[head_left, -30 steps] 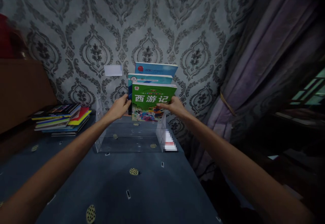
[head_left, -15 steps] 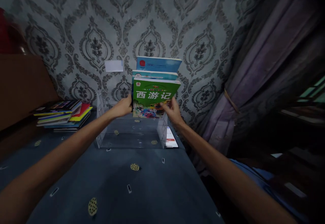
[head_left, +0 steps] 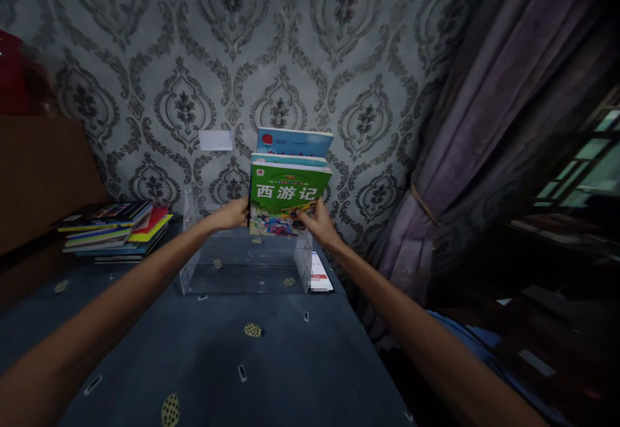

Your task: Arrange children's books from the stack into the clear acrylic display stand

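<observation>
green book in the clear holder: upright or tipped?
Upright. The green book stands on edge, cover facing the camera, in the clear holder, with the left hand and right hand at its lower corners.

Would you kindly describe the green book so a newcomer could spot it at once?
Against the patterned wall stands a clear rack on the blue table. The green book is frontmost of three upright there, held by left hand and right hand; those behind are blue.

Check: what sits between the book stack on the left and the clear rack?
Nothing: in the head view only bare blue tablecloth shows between the book stack and the clear rack.
</observation>
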Demonstrator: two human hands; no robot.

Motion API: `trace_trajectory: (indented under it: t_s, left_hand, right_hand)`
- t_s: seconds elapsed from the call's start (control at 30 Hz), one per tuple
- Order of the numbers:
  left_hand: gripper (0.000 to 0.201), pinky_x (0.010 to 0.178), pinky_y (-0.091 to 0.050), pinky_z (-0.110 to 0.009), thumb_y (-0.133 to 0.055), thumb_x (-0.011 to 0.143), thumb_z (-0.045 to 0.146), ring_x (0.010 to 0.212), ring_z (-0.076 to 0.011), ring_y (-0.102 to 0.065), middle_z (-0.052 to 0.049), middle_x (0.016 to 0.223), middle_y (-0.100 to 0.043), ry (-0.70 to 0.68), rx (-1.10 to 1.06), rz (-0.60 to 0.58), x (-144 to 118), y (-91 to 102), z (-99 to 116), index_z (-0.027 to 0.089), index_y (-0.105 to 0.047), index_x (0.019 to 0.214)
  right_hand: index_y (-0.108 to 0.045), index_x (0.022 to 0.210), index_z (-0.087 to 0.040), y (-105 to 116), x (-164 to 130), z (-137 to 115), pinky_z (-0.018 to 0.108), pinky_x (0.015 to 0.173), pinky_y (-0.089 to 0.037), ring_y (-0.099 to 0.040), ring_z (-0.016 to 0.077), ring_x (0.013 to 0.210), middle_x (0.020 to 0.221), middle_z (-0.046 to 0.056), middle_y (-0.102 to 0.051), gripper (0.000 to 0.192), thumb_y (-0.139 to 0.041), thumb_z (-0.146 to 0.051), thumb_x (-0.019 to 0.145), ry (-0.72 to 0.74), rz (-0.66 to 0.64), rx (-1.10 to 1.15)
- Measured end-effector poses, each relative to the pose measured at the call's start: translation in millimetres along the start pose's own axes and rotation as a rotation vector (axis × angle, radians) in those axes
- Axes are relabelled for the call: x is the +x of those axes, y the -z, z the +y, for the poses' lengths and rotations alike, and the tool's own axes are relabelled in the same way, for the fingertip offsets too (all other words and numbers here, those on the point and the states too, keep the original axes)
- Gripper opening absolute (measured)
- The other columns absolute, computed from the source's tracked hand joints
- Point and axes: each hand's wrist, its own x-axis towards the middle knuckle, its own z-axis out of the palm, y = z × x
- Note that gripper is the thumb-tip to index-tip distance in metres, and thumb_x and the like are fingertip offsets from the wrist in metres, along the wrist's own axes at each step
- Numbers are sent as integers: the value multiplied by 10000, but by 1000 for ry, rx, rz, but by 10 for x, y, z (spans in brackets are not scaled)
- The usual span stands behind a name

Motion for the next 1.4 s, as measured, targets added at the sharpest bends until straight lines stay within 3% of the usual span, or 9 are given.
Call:
trace_trajectory:
  t_s: [0.4,0.57,0.83,1.07,1.4]
  left_hand:
    - [341,881,-535,-435,-466,897,160,1040,-355,-703,-215,1038,-718,193,248,50,-224,-77,371,117,-454,1236]
    - [317,869,-527,-390,-487,912,182,1050,-332,-710,-208,1015,-728,205,304,37,-175,-98,376,115,-467,1221]
    - [336,881,-522,-418,-471,918,169,1078,-363,-696,-247,1050,-715,202,337,18,-136,-115,349,81,-490,1241]
    - [349,919,-523,-398,-511,901,182,1121,-347,-683,-209,1105,-716,162,320,-8,-98,-78,337,105,-525,1241]
    - [330,879,-541,-417,-470,950,274,1062,-336,-698,-177,1068,-718,143,232,77,-140,-89,381,135,-475,1249]
  right_hand:
    - [-445,1297,-201,-103,-41,-33,464,1088,-429,-548,296,1204,1243,128,-622,531,-541,-347,796,-10,139,-40]
    - [-382,1346,-196,-187,-57,20,498,1109,-400,-540,304,1203,1268,143,-599,558,-510,-311,816,-4,144,-21]
    - [-387,1268,-205,-198,-74,47,469,1076,-418,-553,289,1168,1222,139,-591,443,-460,-300,841,-14,138,-90]
    - [-415,1224,-213,-187,-68,18,478,1052,-431,-556,298,1133,1179,131,-589,429,-488,-296,809,-15,151,-79]
    - [-491,1190,-192,-94,29,-35,482,982,-485,-588,291,1051,1124,128,-624,373,-503,-313,837,32,196,-31]
